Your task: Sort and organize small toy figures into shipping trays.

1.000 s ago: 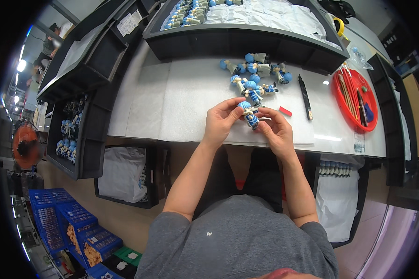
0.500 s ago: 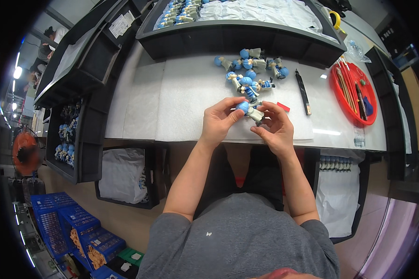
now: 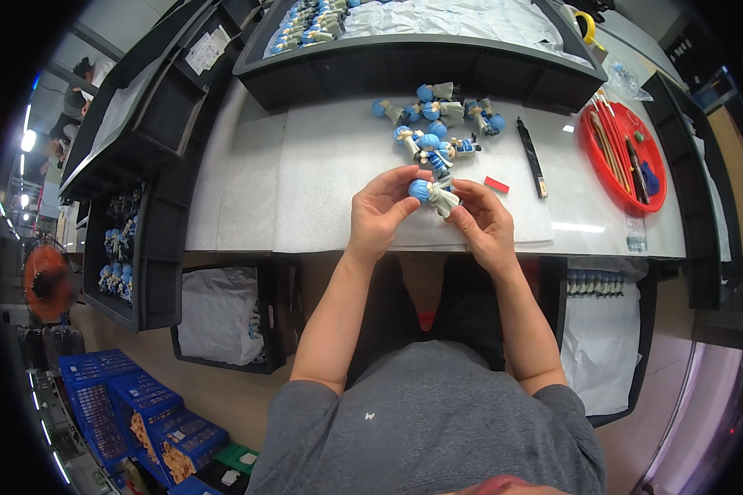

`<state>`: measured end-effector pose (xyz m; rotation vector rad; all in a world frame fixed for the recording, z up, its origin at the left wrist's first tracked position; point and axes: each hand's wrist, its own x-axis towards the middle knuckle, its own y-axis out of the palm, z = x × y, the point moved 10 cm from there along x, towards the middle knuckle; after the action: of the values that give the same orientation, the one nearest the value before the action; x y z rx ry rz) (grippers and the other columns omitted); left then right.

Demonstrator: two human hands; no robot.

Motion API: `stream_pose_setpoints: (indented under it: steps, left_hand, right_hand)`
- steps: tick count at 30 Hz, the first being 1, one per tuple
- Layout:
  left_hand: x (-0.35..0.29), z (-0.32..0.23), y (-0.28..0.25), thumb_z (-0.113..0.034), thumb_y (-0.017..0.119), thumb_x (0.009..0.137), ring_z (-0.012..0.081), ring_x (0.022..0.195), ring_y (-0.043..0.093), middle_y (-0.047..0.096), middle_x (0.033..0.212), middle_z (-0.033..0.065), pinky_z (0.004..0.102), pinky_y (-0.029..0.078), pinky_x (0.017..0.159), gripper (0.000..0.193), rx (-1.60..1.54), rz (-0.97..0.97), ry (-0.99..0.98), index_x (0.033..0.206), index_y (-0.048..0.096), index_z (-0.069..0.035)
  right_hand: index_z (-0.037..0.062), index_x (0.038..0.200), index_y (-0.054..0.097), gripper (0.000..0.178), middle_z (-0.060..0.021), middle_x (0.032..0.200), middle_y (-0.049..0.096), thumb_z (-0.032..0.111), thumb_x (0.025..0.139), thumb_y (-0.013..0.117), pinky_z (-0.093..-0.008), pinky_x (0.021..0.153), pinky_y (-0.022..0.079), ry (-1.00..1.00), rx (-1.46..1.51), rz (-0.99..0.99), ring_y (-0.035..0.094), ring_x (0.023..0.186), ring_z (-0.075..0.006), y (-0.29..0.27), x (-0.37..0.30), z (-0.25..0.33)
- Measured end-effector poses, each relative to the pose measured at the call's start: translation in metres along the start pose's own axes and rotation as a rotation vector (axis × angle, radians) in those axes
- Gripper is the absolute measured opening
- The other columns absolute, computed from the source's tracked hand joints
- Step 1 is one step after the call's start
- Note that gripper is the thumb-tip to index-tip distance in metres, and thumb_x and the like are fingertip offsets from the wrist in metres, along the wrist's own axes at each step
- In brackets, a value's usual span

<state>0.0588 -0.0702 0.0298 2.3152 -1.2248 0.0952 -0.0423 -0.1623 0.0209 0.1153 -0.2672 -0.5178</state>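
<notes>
Between both hands, just above the near part of the white foam sheet (image 3: 322, 206), I hold a small figurine (image 3: 442, 199) with blue hair and a pale cape. My left hand (image 3: 380, 213) pinches it at the head end. My right hand (image 3: 484, 223) grips its lower end, the thumb against the cape. Just beyond my fingers lies a loose group of similar blue-haired figurines (image 3: 431, 151), some face up in blue clothes, others showing pale capes. A small red block (image 3: 496, 185) rests right of my right fingertips, and a black pen-like tool (image 3: 532, 157) lies farther right.
A large black tray (image 3: 421, 73) with rows of figurines on white wrapping stands at the back. At right is a red oval basket (image 3: 660, 165) of brushes. Black crates (image 3: 161, 272) stand at left. Lined trays (image 3: 603, 346) sit below the table edge on both sides.
The held figurine has turned, so more of its pale cape faces up. My right fingers have closed in nearer around its lower end. The view has shifted slightly.
</notes>
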Motion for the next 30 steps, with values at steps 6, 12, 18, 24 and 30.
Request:
stream_pose_setpoints:
  steps: [6, 12, 18, 24, 30]
  left_hand:
    - [0.003, 0.008, 0.007, 0.008, 0.054, 0.076, 0.0212, 0.103, 0.052, 0.055, 0.109, 0.0152, 0.0319, 0.042, 0.089, 0.036, -0.002, 0.027, -0.006, 0.112, 0.050, 0.002]
    - [0.000, 0.012, -0.017, 0.007, 0.052, 0.078, 0.0185, 0.096, 0.053, 0.054, 0.109, 0.0148, 0.0310, 0.043, 0.086, 0.032, 0.074, -0.117, 0.011, 0.111, 0.049, 0.004]
    - [0.002, 0.010, -0.011, 0.002, 0.051, 0.082, 0.0177, 0.092, 0.054, 0.054, 0.109, 0.0146, 0.0289, 0.042, 0.083, 0.027, 0.138, -0.104, 0.012, 0.109, 0.050, 0.004]
    - [0.004, 0.014, -0.008, 0.000, 0.050, 0.083, 0.0176, 0.091, 0.053, 0.054, 0.108, 0.0147, 0.0286, 0.042, 0.082, 0.026, 0.178, -0.091, 0.002, 0.109, 0.050, 0.004]
    - [0.002, 0.012, -0.010, -0.002, 0.050, 0.083, 0.0175, 0.091, 0.053, 0.054, 0.108, 0.0145, 0.0279, 0.042, 0.082, 0.026, 0.218, -0.112, -0.005, 0.109, 0.050, 0.004]
  right_hand:
    - [-0.0036, 0.108, 0.050, 0.026, -0.0095, 0.097, 0.056, 0.005, 0.084, 0.054, -0.0253, 0.073, 0.047, -0.001, 0.081, -0.060, 0.056, 0.084, -0.0134, -0.014, -0.003, 0.003]
    - [-0.0032, 0.111, 0.049, 0.028, -0.0116, 0.094, 0.059, 0.008, 0.085, 0.052, -0.0303, 0.075, 0.049, -0.196, 0.205, -0.279, 0.059, 0.083, -0.0186, -0.076, -0.020, 0.054]
    - [-0.0020, 0.105, 0.053, 0.021, -0.0109, 0.099, 0.058, 0.004, 0.086, 0.050, -0.0312, 0.077, 0.050, -0.596, 0.108, -1.013, 0.060, 0.087, -0.0204, -0.278, -0.138, 0.104]
    - [-0.0024, 0.103, 0.057, 0.023, -0.0060, 0.090, 0.061, 0.006, 0.081, 0.057, -0.0219, 0.067, 0.046, -0.409, -0.307, -1.673, 0.057, 0.077, -0.0107, -0.467, -0.310, 0.030]
    - [0.0035, 0.095, 0.063, 0.023, -0.0096, 0.085, 0.065, 0.013, 0.074, 0.064, -0.0289, 0.071, 0.047, 0.281, -0.852, -1.844, 0.061, 0.077, -0.0172, -0.524, -0.362, -0.022]
